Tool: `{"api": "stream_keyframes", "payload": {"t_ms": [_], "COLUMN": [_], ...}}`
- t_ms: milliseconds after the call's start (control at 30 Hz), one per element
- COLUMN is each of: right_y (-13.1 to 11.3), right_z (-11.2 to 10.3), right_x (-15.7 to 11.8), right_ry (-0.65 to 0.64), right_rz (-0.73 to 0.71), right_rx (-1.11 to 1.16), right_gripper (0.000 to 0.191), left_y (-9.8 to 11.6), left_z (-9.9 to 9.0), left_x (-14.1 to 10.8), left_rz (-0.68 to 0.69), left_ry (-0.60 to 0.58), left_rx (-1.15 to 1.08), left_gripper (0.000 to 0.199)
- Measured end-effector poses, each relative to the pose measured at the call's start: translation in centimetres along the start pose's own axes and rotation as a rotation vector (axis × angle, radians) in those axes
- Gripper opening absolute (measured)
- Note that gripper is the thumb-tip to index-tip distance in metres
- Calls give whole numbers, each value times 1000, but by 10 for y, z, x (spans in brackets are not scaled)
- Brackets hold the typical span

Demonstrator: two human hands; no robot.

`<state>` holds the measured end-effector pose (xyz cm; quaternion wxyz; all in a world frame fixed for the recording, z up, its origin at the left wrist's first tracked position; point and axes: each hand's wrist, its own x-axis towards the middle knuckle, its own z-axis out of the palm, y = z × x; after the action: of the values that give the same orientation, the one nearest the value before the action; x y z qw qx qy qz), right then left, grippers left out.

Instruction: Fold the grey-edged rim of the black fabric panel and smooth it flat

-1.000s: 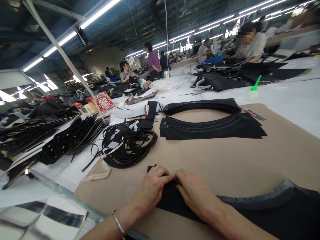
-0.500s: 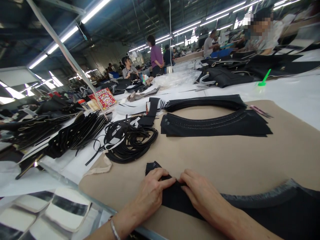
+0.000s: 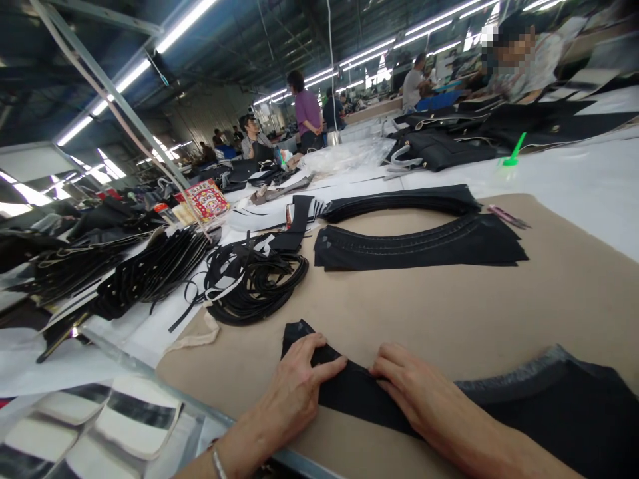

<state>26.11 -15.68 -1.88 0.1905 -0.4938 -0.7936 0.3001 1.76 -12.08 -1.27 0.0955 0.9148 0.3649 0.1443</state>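
On the brown mat (image 3: pixel 424 306) of the table (image 3: pixel 574 186), near its front edge, lay a black fabric strip (image 3: pixel 354 392). The left hand (image 3: pixel 302 372) pressed it flat near its narrow end, the grip spread, thumb and fingers apart. The right hand (image 3: pixel 412 379) held its curved upper edge, the grip narrow. Beyond them were a stack of curved black pieces (image 3: pixel 419 243) and, to the left, coiled black strips (image 3: pixel 259 286)

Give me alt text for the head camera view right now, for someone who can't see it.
Two bare hands, left and right, press on black fabric on a tan work surface. Beyond lie stacked black pieces and coiled black strips; people work in the background.
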Motion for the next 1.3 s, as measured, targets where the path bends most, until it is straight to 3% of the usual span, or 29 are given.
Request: {"api": "stream_keyframes", "payload": {"t_ms": [167, 333, 500, 633, 833, 1000, 1133, 1300], "right_y": [3, 2, 9, 18, 30, 37, 36, 30], "right_z": [0, 4, -3, -18, -40, -39, -40, -50], "right_x": [-6, -8, -16, -30, -49, -53, -53, -48], "right_ry": [22, 51, 56, 38, 22, 55, 76, 35], "right_rz": [-72, -114, -135, -123, -164, -199, -177, -127], "right_rx": [-65, -130, -143, -144, -141, -168, -174, -167], "right_gripper": [24, 23, 20, 19, 22, 18, 14, 14], "left_y": [23, 47, 46, 48, 57, 78, 101, 109], "left_z": [2, 23, 31, 26, 21, 28, 40, 35], "left_x": [14, 9, -3, 2, 10, 21, 39, 56], "left_rz": [-27, 9, 79, 83, 64, -30, -155, -237], "left_ry": [60, 98, 111, 73, 105, 151, 115, -36], "left_rx": [-106, -53, 121, 164, 187, 2, -181, -300], "left_gripper": [48, 44, 50, 48, 49, 51, 39, 37]}}
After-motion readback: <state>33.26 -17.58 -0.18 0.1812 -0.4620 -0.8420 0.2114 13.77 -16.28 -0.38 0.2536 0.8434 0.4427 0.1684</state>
